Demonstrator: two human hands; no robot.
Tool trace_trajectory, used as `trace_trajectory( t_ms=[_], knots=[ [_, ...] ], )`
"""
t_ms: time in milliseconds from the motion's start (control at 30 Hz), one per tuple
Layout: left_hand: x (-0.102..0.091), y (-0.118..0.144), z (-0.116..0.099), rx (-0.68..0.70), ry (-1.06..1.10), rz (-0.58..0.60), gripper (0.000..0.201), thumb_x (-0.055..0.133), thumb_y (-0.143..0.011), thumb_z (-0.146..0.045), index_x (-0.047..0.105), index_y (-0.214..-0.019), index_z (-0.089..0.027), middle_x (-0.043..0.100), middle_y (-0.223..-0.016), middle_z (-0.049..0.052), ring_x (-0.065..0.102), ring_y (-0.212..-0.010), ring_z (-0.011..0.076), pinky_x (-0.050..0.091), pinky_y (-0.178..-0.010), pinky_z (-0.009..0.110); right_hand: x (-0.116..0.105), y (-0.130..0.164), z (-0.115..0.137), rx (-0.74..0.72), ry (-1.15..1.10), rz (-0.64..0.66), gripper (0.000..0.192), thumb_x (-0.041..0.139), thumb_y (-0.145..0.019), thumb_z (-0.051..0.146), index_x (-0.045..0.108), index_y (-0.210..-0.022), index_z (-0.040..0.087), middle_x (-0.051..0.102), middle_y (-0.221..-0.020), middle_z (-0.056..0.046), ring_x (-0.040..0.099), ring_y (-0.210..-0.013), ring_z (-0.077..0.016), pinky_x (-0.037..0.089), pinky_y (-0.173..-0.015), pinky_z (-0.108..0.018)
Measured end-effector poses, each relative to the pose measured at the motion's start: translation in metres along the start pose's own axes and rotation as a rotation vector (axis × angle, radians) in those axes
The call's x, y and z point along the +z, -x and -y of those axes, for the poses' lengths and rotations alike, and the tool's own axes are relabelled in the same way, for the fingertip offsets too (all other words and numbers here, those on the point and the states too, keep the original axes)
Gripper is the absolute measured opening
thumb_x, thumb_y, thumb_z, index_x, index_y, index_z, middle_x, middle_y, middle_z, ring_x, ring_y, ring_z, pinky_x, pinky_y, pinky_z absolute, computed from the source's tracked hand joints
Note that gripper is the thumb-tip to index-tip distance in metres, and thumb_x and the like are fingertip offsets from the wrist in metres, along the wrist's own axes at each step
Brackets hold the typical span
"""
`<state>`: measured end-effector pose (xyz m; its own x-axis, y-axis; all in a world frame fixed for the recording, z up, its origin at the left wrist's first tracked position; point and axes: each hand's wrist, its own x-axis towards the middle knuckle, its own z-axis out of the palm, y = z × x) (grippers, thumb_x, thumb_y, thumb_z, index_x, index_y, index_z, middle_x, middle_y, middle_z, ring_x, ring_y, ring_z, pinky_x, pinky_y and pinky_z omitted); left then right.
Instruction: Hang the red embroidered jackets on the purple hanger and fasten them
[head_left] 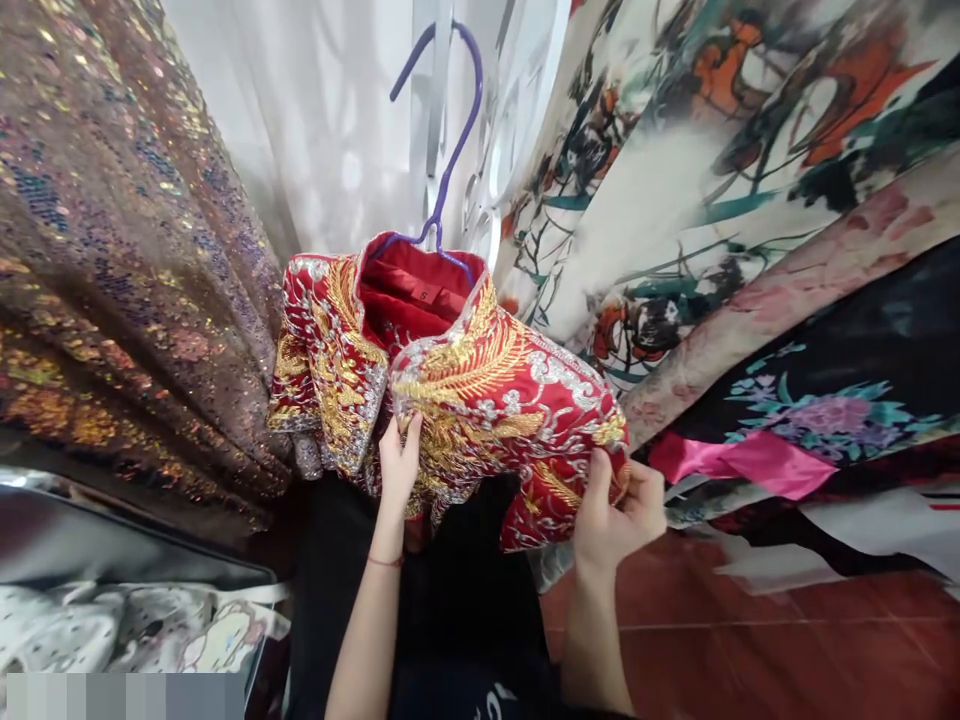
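A red jacket with gold and silver embroidery hangs on a purple hanger, its stand collar parted at the front. Inside the collar a small label shows an S. My left hand pinches the jacket's front edge just below the collar. At the right, my right hand grips the shoulder and sleeve between thumb and fingers, drawing that side outward. Fabric hides some of the fingertips of both hands.
Sequined fabric drapes down the left. Printed fabrics and a dark floral cloth with a pink ribbon hang at the right. A white metal rack stands behind. Reddish tiles cover the floor.
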<state>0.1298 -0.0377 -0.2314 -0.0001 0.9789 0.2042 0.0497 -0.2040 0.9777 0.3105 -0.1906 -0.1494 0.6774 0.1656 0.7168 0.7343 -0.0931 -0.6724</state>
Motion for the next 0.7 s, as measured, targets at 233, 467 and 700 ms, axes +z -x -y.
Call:
trace_trajectory(
  t_ms=[233,467,700],
  knots=[
    [0.011,-0.008,0.037,-0.101,-0.176,-0.093,0.043,0.052,-0.091,-0.055,0.066,-0.099,-0.016,0.073,-0.102,0.013,0.069,-0.099,0.0249,0.051,-0.094,0.036,0.036,0.019,-0.025,-0.08,0.103,0.194,0.036,0.059,-0.093,0.05,0.052,-0.074,0.02,0.056,-0.064,-0.001,0.054,-0.057,-0.0154,0.046,-0.058,-0.029],
    [-0.038,0.027,0.027,0.003,-0.309,-0.084,0.035,0.061,-0.087,-0.053,0.053,-0.076,-0.021,0.061,-0.076,0.0,0.061,-0.071,0.0146,0.048,-0.077,0.026,0.039,0.045,0.002,-0.406,0.14,0.006,0.047,0.068,-0.085,0.024,0.053,-0.129,0.019,0.057,-0.122,-0.022,0.053,-0.119,-0.0369,0.047,-0.097,-0.06],
    [-0.06,-0.009,0.023,0.124,-0.776,-0.393,0.035,0.067,-0.08,-0.042,0.038,-0.076,-0.024,0.051,-0.079,0.002,0.052,-0.076,0.0198,0.041,-0.081,0.034,0.09,0.061,0.029,-0.339,0.212,0.52,0.062,0.06,-0.09,0.048,0.049,-0.145,0.021,0.012,-0.164,-0.025,0.006,-0.15,-0.0542,0.025,-0.103,-0.076]
  ],
)
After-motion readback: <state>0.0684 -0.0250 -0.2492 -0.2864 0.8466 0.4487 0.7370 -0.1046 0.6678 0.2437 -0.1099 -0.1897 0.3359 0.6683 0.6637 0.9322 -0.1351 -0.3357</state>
